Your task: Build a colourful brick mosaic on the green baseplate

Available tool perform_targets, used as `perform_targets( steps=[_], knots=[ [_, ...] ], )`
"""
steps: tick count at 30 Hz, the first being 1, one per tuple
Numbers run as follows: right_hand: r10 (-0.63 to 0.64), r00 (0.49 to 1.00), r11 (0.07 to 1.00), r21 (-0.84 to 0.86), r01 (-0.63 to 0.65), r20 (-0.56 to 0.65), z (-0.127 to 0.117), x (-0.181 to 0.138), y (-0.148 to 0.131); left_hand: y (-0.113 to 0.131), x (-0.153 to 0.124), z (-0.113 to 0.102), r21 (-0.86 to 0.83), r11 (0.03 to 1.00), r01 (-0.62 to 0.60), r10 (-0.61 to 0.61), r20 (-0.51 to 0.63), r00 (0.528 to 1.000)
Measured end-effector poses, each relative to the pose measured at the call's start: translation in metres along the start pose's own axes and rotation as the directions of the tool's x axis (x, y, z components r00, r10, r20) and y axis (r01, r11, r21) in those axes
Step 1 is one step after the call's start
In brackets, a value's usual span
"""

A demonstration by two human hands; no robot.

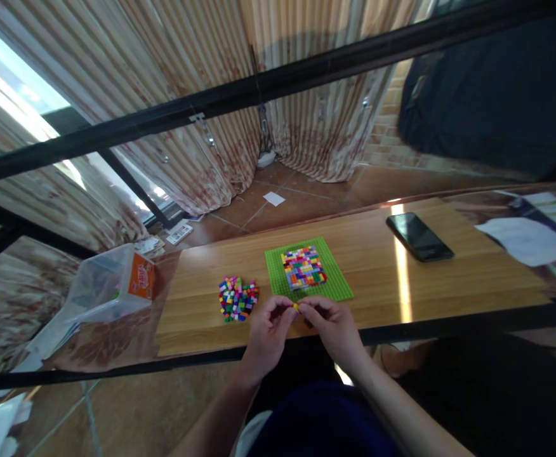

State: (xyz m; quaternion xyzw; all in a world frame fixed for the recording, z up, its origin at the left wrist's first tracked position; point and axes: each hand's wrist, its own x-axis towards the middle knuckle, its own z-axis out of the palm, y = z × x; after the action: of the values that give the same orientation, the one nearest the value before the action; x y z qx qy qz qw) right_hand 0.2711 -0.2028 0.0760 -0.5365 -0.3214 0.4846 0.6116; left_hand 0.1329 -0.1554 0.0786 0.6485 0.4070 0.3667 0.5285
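Tiny yellow brick (296, 307); multicoloured block (304, 266) on green baseplate (336, 284).

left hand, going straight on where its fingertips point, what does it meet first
Likely the right hand, just past the yellow brick already at its fingertips; exact depth is unclear.

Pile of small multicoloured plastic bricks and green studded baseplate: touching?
Apart. Head view: a strip of brown wooden tabletop shows between brick pile and baseplate.

Head-height view, forward and down over the tabletop (364, 266)
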Motion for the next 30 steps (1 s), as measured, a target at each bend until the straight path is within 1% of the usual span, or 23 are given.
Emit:
perform_targets(
  steps=[5,9,13,21,26,28,30],
  knots=[
    [-0.034,0.999,0.999,-0.04,0.033,-0.007,-0.014,-0.002,0.0,0.001,0.003,0.018,0.016,1.0,-0.004,0.004,0.012,1.0],
    [0.014,0.999,1.0,-0.006,-0.014,-0.049,-0.023,-0.002,-0.001,0.002,0.007,0.03,-0.034,0.999,0.002,0.0,0.053,0.999],
    [0.068,0.995,0.998,0.014,-0.068,-0.073,-0.031,0.001,0.001,0.0,0.011,0.036,-0.037,0.999,0.007,-0.004,0.093,0.996],
    [0.15,0.989,0.988,0.037,-0.149,-0.018,-0.038,0.006,0.019,-0.014,0.013,0.029,-0.013,0.999,0.034,-0.032,0.153,0.988],
    [0.235,0.972,0.963,0.133,-0.235,0.017,-0.039,0.01,0.027,-0.018,0.013,0.022,-0.007,0.998,0.066,-0.064,0.162,0.985],
    [0.227,0.974,0.964,0.143,-0.223,-0.014,-0.043,0.017,0.024,-0.021,0.015,0.019,-0.02,0.996,0.088,-0.084,0.164,0.983],
    [0.166,0.981,0.983,0.095,-0.156,-0.098,-0.05,0.029,0.018,-0.026,0.017,0.015,-0.032,0.995,0.098,-0.092,0.142,0.986]
  ],
)
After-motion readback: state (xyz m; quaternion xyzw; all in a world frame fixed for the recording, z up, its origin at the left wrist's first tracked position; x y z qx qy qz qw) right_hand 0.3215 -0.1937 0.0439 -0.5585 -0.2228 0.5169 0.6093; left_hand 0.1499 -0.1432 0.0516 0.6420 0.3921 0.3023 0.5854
